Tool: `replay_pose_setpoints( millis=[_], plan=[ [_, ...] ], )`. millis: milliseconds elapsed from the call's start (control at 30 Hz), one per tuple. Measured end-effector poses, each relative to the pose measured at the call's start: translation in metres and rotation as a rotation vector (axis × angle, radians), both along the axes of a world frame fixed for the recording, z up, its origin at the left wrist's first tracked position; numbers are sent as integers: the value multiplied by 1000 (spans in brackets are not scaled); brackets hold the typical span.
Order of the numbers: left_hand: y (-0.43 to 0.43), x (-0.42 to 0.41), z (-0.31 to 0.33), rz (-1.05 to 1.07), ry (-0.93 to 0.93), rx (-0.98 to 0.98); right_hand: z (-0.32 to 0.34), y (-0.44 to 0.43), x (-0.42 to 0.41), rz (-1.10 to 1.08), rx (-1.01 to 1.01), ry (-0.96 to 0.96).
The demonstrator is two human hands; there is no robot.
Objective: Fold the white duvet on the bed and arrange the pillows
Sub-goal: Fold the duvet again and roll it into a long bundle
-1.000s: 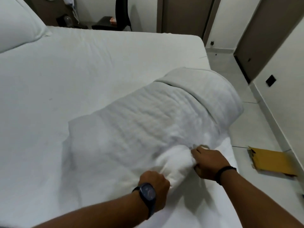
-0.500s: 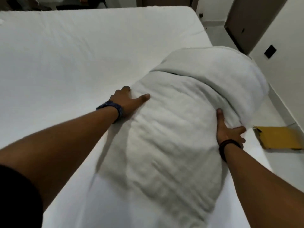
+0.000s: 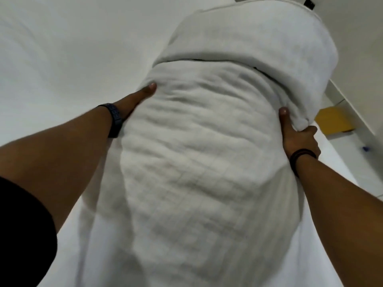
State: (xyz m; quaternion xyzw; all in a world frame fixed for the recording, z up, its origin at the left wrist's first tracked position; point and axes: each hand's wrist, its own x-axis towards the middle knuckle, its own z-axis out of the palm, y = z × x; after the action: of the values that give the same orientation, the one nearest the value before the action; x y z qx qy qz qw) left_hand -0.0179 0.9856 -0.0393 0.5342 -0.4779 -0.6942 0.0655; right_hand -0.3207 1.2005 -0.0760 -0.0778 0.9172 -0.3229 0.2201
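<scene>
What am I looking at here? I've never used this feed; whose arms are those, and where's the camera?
There is no machine: a person wears one camera on the head, looking forward and down. The arms are theirs. The left hand, with a watch on its wrist, and the right hand, with a dark band, press on opposite sides of the folded duvet, gripping it between them. It sits on the bed. A yellow object lies on the floor beyond. No pillows are in view.
</scene>
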Motion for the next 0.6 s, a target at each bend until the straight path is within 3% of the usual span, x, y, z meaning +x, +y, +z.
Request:
replay_pose_setpoints(
  millis=[100, 233, 333, 433, 600],
  plan=[
    [5, 1, 7, -22, 91, 44, 5, 10, -3, 5, -170, -130],
    [11, 5, 8, -76, 150, 58, 6, 43, -7, 29, -457, -522],
    [19, 3, 8, -122, 180, 14, 4, 68, 11, 100, -537, -727],
    [30, 8, 15, -107, 221, -44, 21, 64, 33, 115, -473, -695],
    [39, 62, 63, -24, 214, -70, 106, 47, 98, 299, -509, -591]
  ],
)
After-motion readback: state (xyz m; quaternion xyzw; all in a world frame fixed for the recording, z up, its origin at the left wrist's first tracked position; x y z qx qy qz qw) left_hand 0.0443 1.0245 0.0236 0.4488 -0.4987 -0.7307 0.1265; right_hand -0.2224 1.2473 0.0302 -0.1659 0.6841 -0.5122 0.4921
